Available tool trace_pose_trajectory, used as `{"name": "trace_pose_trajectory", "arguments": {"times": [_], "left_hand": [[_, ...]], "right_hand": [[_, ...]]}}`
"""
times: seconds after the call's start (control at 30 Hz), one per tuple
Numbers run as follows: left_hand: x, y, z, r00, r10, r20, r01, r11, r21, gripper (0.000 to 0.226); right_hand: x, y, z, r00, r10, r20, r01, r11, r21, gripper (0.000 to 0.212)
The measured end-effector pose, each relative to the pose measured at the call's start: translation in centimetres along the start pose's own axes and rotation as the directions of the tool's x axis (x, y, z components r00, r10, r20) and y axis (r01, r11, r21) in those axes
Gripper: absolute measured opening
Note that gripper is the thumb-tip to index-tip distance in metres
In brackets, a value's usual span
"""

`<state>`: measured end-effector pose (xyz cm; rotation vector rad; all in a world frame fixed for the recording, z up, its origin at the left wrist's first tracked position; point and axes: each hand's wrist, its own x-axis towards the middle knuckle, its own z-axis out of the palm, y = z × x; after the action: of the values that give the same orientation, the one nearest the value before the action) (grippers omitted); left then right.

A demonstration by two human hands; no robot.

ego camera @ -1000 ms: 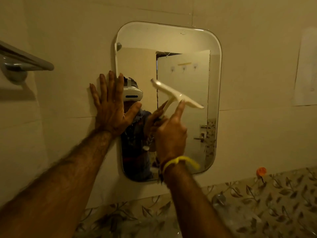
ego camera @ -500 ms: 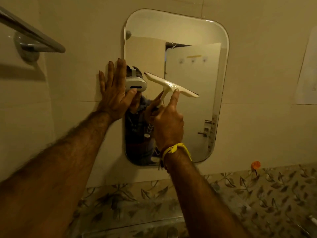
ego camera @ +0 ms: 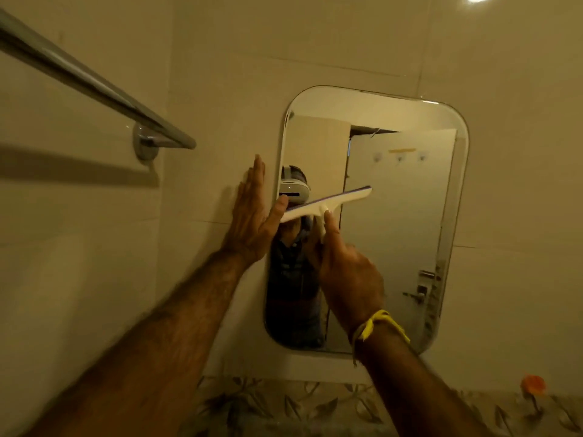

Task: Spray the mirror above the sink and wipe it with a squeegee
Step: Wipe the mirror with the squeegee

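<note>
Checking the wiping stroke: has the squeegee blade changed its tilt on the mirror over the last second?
Yes. Against the mirror, the squeegee blade earlier sloped down to the right; now its right end is higher.

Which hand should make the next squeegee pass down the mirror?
Right hand: it already grips the squeegee against the mirror. The left hand lies flat by the mirror's edge, bracing.
</note>
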<state>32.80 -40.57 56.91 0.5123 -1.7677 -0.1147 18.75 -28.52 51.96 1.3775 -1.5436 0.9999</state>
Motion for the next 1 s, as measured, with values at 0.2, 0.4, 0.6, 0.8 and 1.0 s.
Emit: {"name": "trace_pose_trajectory", "arguments": {"times": [0.2,0.4,0.6,0.8,1.0], "left_hand": [[0.0,1.5,0.6,0.996,-0.048,-0.077,0.05,0.998,0.029,0.081],[0.0,1.2,-0.2,0.999,-0.044,-0.023,0.045,0.996,0.071,0.081],[-0.3,2.1,2.4,0.996,-0.049,-0.068,0.067,0.954,0.291,0.082],[0.1,2.9,2.8,0.989,-0.131,-0.074,0.147,0.94,0.308,0.086],[-0.9,2.8,3.1,0.985,-0.173,0.002,0.16,0.919,0.36,0.089]], "right_hand": [[7.7,-1.3,-1.8,0.996,0.0,-0.091,0.003,0.999,0.038,0.046],[0.4,2.4,-1.1,0.999,-0.005,-0.048,0.009,0.997,0.074,0.046],[3.8,2.4,-2.0,0.992,0.036,-0.123,-0.031,0.998,0.049,0.045],[1.4,4.5,-1.9,0.998,0.04,-0.055,-0.035,0.994,0.102,0.048],[-1.3,6.0,-2.0,0.996,0.076,-0.04,-0.074,0.996,0.05,0.047]]}}
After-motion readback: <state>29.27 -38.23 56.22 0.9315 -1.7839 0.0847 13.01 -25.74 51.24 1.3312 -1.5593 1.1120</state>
